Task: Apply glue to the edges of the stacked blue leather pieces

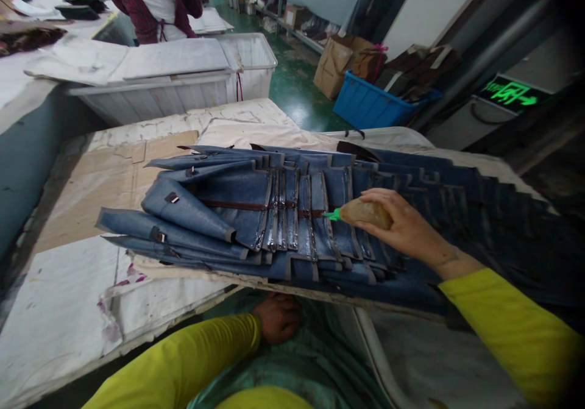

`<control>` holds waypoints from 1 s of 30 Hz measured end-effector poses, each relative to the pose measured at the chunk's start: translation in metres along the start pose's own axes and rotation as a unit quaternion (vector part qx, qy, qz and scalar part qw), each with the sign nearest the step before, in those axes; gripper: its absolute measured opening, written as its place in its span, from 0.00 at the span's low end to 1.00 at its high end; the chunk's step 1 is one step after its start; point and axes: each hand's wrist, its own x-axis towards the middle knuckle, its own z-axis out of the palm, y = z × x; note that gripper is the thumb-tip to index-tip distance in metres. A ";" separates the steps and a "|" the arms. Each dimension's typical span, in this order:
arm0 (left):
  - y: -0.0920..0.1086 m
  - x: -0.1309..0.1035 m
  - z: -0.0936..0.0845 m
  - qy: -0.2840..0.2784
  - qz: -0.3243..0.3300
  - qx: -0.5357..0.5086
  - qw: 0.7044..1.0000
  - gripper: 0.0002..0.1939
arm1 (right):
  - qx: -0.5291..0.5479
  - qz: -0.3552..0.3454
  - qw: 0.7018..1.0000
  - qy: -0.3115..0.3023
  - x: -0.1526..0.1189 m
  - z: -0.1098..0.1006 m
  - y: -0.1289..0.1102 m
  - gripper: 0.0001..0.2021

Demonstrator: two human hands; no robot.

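My right hand (400, 223) is wrapped round a yellowish squeeze bottle (368, 214) with a green nozzle. The bottle lies nearly level, its tip pointing left at a row of overlapping dark blue leather-like pieces (247, 186). Shiny wet strips (278, 214) run along the edges of several pieces near the nozzle. A dark brown band (237, 205) crosses the row. Folded blue flaps (183, 208) with small dark tabs fan out at the left end. Below the table edge, my left hand (278, 317) rests with curled fingers on the green cloth (315, 342) over my lap.
Cardboard and white sheets (68, 293) cover the worktable on the left. Behind it stand white bins (173, 95), a blue crate (377, 104) and a cardboard box (333, 64). A person in a dark red checked sleeve (128, 7) is at the back left.
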 end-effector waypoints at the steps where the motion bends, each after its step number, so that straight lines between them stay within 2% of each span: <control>1: 0.000 0.000 0.000 0.002 0.001 -0.001 1.000 0.15 | -0.002 0.000 1.000 -0.001 0.002 0.000 0.000 0.23; 10: -0.002 -0.001 0.006 0.012 -0.007 -0.005 1.000 0.15 | -0.020 0.003 1.000 -0.011 0.036 0.006 0.008 0.22; 22: -0.003 0.001 -0.004 0.007 0.011 -0.012 1.000 0.14 | -0.044 0.008 0.999 0.023 0.082 0.015 0.021 0.21; 30: -0.005 -0.001 -0.001 0.010 0.008 -0.007 1.000 0.14 | -0.068 0.036 0.996 0.047 0.109 0.022 0.021 0.21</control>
